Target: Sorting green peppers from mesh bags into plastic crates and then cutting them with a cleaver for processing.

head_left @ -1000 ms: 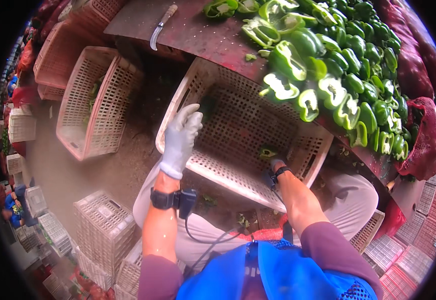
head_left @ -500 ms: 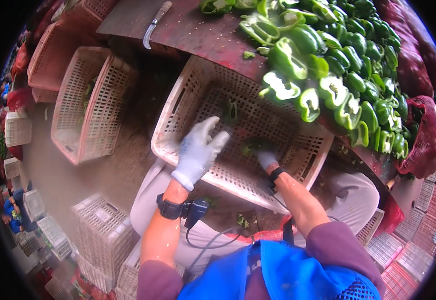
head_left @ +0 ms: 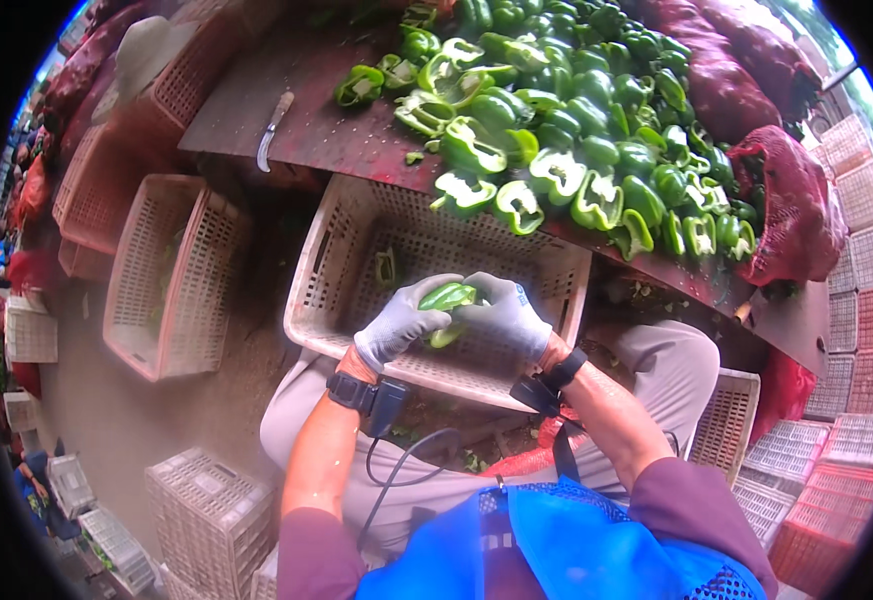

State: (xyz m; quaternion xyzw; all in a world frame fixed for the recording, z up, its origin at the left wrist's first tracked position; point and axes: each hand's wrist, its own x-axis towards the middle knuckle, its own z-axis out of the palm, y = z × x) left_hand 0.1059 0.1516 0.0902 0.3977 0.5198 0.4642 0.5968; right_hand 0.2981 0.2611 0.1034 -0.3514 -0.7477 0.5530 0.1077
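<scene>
Some green pepper, gripped between curled left hand and right hand — peppers crowding a stained table, crates on floor.

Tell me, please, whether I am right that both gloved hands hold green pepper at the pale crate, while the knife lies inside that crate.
Not quite: the knife lies on the table, left of the pepper pile, not inside the pale crate, as the head view shows. The gloved left hand and right hand do hold green pepper at that crate.

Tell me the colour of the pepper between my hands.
The pepper is green, showing best in the head view.
</scene>
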